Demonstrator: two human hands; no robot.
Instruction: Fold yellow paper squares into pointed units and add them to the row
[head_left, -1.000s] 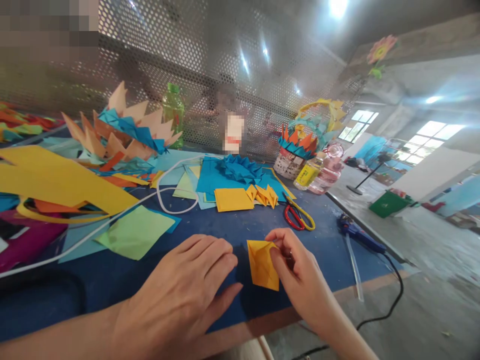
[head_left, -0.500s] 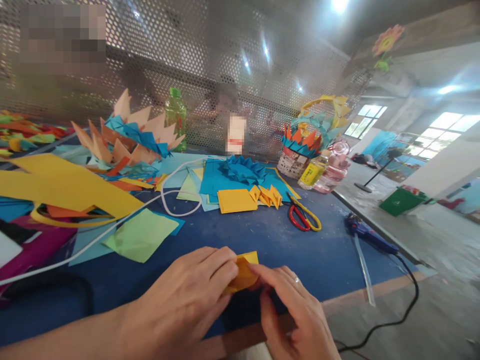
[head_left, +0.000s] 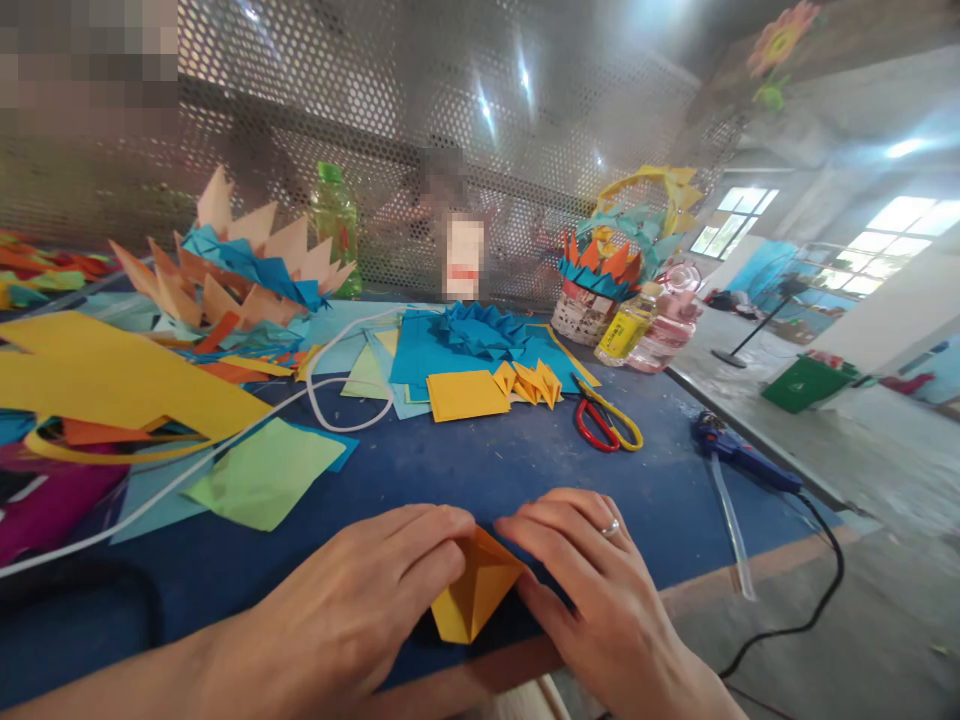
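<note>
A piece of yellow origami paper [head_left: 480, 590], partly folded with creased triangular flaps, is between my hands near the table's front edge. My left hand [head_left: 375, 570] has its fingers closed on the paper's left side and covers part of it. At the right corner, my right hand [head_left: 592, 570], with a ring on one finger, holds the paper by thumb and fingers. Farther back lie a stack of yellow paper sheets [head_left: 468, 396] and several folded yellow pieces [head_left: 529, 383]. Scissors [head_left: 607, 418] with red and yellow handles rest to the right of these.
A blue glue gun [head_left: 742, 455] with a glue stick and black cord lies at the right edge. Blue folded paper [head_left: 484, 330], bottles [head_left: 628, 325] and a peach paper craft [head_left: 232, 260] stand behind. A white cable [head_left: 225, 440] crosses paper sheets at left.
The yellow paper has been turned and opened out, now showing triangular flaps toward me. My right hand has shifted up and right, its fingers more extended. The view has moved slightly.
</note>
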